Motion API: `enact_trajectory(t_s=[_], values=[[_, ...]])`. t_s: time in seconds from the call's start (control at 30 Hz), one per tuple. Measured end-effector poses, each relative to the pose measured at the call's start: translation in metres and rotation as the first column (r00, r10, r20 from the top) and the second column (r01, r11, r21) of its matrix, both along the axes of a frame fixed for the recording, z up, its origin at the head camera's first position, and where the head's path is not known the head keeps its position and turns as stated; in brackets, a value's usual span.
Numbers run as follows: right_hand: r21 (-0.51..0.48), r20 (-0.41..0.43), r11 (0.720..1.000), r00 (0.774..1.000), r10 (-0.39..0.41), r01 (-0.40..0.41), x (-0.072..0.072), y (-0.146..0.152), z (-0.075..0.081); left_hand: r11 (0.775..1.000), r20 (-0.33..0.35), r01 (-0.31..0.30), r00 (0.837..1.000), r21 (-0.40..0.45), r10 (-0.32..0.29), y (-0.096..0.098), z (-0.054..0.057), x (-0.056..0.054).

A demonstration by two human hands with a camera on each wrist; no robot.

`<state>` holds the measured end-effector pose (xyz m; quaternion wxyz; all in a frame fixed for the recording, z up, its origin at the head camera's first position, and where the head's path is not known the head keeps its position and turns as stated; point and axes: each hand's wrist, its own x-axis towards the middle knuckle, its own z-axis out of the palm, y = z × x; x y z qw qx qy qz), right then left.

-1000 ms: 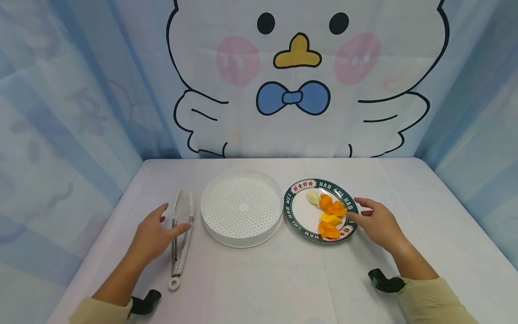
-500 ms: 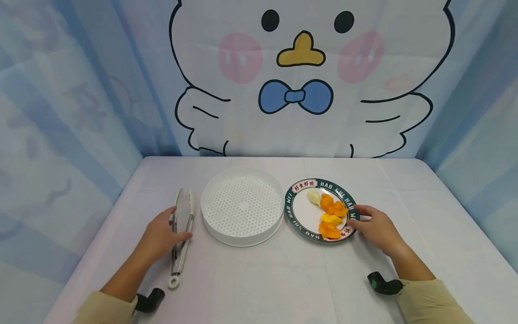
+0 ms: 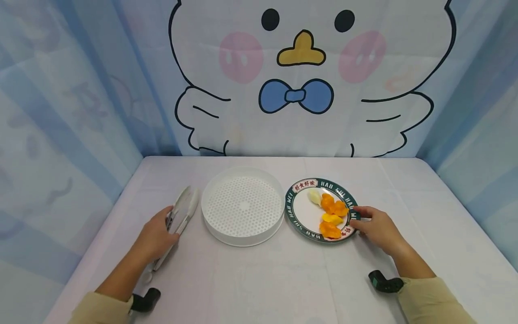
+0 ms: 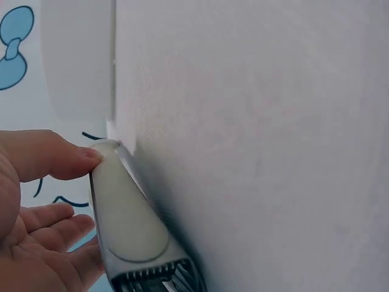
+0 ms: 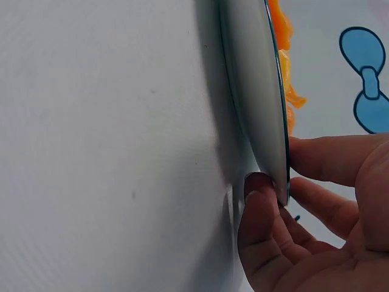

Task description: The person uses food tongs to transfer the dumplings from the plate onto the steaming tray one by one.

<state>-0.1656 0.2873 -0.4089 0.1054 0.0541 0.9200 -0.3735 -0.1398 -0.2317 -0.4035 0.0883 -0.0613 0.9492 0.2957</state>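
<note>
My left hand (image 3: 155, 236) holds a pair of metal tongs (image 3: 185, 220) with pale tips, which lie slanted toward the far right. In the left wrist view the thumb presses on a pale pad of the tongs (image 4: 130, 213), with the fingers on the other side. My right hand (image 3: 380, 230) grips the right rim of a green-rimmed plate (image 3: 292, 204). In the right wrist view the thumb is on the plate's upper edge and fingertips reach its underside (image 5: 255, 85). On the plate lie several orange and yellow pieces (image 3: 329, 229) and a pale one (image 3: 314, 196).
Between the tongs and the plate stands a round white perforated tray (image 3: 243, 241) with a low wall, close against the plate. A white cloth covers the table (image 3: 259, 288). Printed curtains (image 3: 295, 135) surround its back and sides.
My left hand has closed on the tongs and turned them, their ring end swinging left and nearer. My right hand has gone from beside the plate's rim to gripping it; the plate has hardly moved.
</note>
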Motion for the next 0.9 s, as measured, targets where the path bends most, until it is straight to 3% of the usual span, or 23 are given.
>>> enact_trajectory(t_s=[0.47, 0.7, 0.9], values=[[-0.064, 0.012, 0.998, 1.0, -0.021, 0.022, -0.001, 0.002, 0.001, 0.994, 0.042, -0.029, 0.999, -0.106, 0.034, -0.009, 0.0, 0.001], [-0.069, 0.014, 0.997, 1.0, -0.02, 0.021, -0.001, 0.002, 0.001, 0.995, 0.0, -0.036, 0.999, -0.095, 0.036, -0.012, -0.002, 0.003], [-0.079, 0.029, 0.996, 0.999, -0.028, 0.03, -0.001, 0.002, -0.001, 0.998, -0.061, -0.054, 0.997, -0.036, 0.052, -0.016, 0.005, 0.003]])
